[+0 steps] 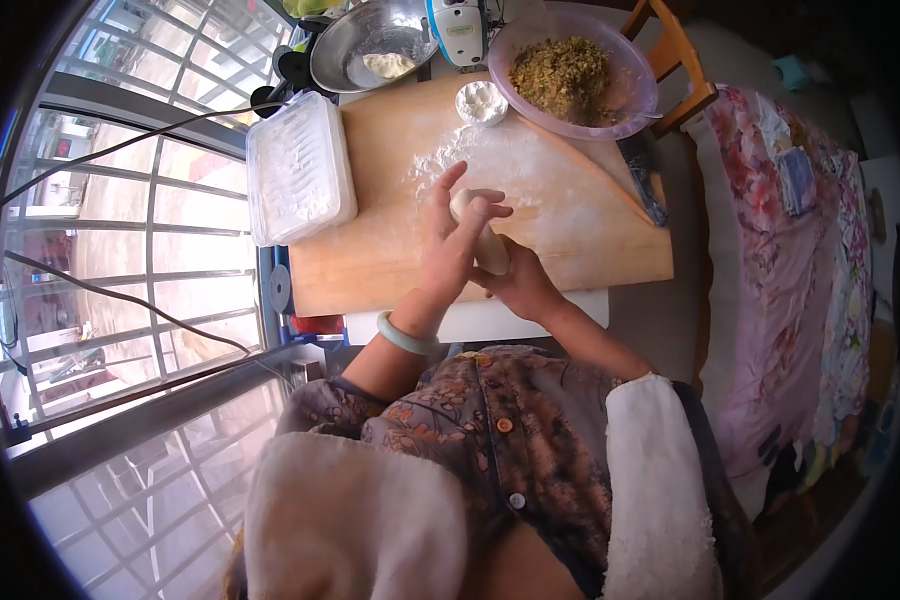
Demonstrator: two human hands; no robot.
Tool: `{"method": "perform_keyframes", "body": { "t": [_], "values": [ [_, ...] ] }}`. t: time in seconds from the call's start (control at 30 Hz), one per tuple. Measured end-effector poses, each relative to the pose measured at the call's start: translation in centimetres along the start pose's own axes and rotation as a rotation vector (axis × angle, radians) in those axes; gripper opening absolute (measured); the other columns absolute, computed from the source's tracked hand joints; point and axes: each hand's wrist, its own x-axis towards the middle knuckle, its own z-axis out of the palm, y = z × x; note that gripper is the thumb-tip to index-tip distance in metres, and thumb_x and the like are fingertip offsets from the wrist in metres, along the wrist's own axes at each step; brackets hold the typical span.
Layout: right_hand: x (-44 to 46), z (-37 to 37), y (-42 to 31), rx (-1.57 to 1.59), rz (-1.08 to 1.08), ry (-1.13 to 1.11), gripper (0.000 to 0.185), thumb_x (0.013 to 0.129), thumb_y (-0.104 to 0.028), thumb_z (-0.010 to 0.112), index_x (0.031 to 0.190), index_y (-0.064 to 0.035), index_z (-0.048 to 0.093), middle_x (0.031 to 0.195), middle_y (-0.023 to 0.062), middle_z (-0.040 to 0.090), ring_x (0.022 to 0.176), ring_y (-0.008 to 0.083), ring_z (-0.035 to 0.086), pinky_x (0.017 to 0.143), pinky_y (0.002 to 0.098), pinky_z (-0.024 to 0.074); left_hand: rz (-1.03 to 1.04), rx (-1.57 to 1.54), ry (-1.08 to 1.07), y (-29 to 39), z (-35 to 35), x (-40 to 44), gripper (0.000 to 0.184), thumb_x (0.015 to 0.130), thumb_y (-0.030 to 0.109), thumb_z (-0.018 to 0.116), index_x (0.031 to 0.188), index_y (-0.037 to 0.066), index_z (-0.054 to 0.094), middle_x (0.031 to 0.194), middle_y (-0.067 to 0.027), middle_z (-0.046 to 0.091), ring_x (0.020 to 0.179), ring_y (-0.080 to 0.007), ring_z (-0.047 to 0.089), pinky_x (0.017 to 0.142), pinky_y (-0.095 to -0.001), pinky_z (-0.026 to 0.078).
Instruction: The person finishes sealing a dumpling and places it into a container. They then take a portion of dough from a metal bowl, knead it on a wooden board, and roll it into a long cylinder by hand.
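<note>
A pale, elongated lump of dough (488, 248) is held between both hands above the wooden board (370, 260). My left hand (448, 235) grips its upper part, with one finger raised away from it. Around the lower end, my right hand (525, 283) is closed. White flour (455, 155) is scattered on the board just beyond the hands. A small white bowl of flour (482, 104) stands near the board's far edge, and a thin wooden rolling pin (585, 167) lies slanted to the right.
A pink bowl of chopped filling (635, 105) stands at the back right. A steel bowl (335, 62) with a dough piece is at the back left. On the board's left edge rests a floury plastic container (302, 170). A wooden chair (685, 65) stands at right, barred windows at left.
</note>
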Motion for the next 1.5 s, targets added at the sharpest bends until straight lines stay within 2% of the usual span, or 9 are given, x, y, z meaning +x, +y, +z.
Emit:
{"method": "perform_keyframes", "body": {
  "t": [0.13,0.23,0.33,0.5,0.73,0.9,1.1,1.37,1.5],
  "values": [
    [-0.7,0.3,0.6,0.302,0.018,-0.099,0.015,0.093,-0.015,0.069,0.103,-0.0064,0.061,0.075,-0.0002,0.062,0.057,0.0071,0.057,0.053,0.0248,0.047,-0.095,-0.152,-0.073,-2.3,-3.8,0.1,0.081,0.097,0.054,0.055,0.153,0.005,0.024,0.145,-0.0185,0.046,0.136,-0.03,0.043,0.114,-0.0453,0.033],
    [-0.9,0.2,0.4,0.309,0.023,-0.085,0.026,0.094,-0.017,0.07,0.114,-0.0044,0.06,0.086,0.0008,0.063,0.077,0.0084,0.059,0.069,0.0274,0.0507,-0.226,-0.127,-0.403,-2.9,-4.1,-2.1,0.092,0.091,0.063,0.058,0.154,0.005,0.024,0.149,-0.0154,0.041,0.138,-0.029,0.04,0.115,-0.0441,0.031],
    [-0.5,0.6,0.7,0.282,-0.166,0.098,0.025,0.095,-0.018,0.069,0.115,-0.0046,0.058,0.093,0.0011,0.063,0.083,0.0088,0.059,0.071,0.027,0.0498,-0.232,-0.265,-0.202,-3.8,-1.5,-3.9,0.106,0.083,0.071,0.062,0.155,0.004,0.022,0.15,-0.0142,0.04,0.14,-0.0269,0.037,0.116,-0.042,0.029],
    [1.0,-0.5,1.2,-0.137,-0.514,0.372,0.062,0.086,-0.055,0.071,0.112,-0.0005,0.055,0.097,0.0176,0.058,0.088,0.0315,0.059,0.081,0.0435,0.0479,-0.202,-0.191,-0.174,-3.9,-0.9,-3.5,0.092,0.09,0.058,0.064,0.152,0.002,0.026,0.12,-0.0059,0.056,0.104,-0.0145,0.053,0.09,-0.0306,0.045],
    [-0.3,-2.8,-0.2,0.538,-0.166,-0.003,0.082,0.086,-0.056,0.07,0.14,-0.0013,0.042,0.126,0.0147,0.056,0.115,0.0215,0.055,0.097,0.0359,0.0462,-0.204,0.186,-0.312,-0.3,0.3,-3.4,0.055,0.089,0.038,0.076,0.124,0.001,0.056,0.095,0.0011,0.062,0.08,-0.0081,0.056,0.07,-0.0249,0.048],
    [0.0,-1.7,-2.6,0.709,-0.181,0.232,0.065,0.086,-0.025,0.079,0.134,-0.0001,0.042,0.11,0.0106,0.063,0.101,0.0158,0.061,0.091,0.031,0.0499,-0.002,0.747,-0.229,-1.4,1.2,-3.5,0.049,0.088,0.024,0.07,0.122,-0.006,0.052,0.093,-0.028,0.067,0.087,-0.0443,0.067,0.075,-0.0464,0.053],
    [0.7,-1.6,-2.5,0.707,-0.14,0.377,0.041,0.09,-0.016,0.072,0.121,-0.0016,0.05,0.082,0.0059,0.058,0.063,0.0153,0.057,0.067,0.035,0.0533,-0.066,1.096,-0.113,-3.2,2.2,-4.0,0.059,0.081,0.025,0.075,0.129,-0.001,0.051,0.091,-0.0296,0.067,0.085,-0.0478,0.065,0.074,-0.0499,0.053],
    [0.9,-1.9,-2.9,0.834,-0.221,0.224,0.025,0.094,-0.022,0.068,0.107,-0.0035,0.056,0.072,0.0019,0.056,0.063,0.0124,0.055,0.065,0.0314,0.051,-0.002,0.206,-0.43,-3.5,-1.9,-1.7,0.107,0.075,0.04,0.086,0.153,0.003,0.024,0.129,-0.0136,0.056,0.096,-0.0232,0.065,0.072,-0.0371,0.055],
    [1.0,-0.8,-2.0,0.836,-0.3,0.177,0.045,0.089,-0.034,0.075,0.115,-0.0026,0.056,0.104,0.0101,0.063,0.095,0.0207,0.064,0.089,0.0367,0.0513,-0.278,0.111,-0.415,0.3,-0.5,-1.7,0.102,0.072,0.039,0.089,0.147,0.003,0.03,0.105,-0.0083,0.06,0.079,-0.012,0.062,0.062,-0.0237,0.052]
  ]
}}
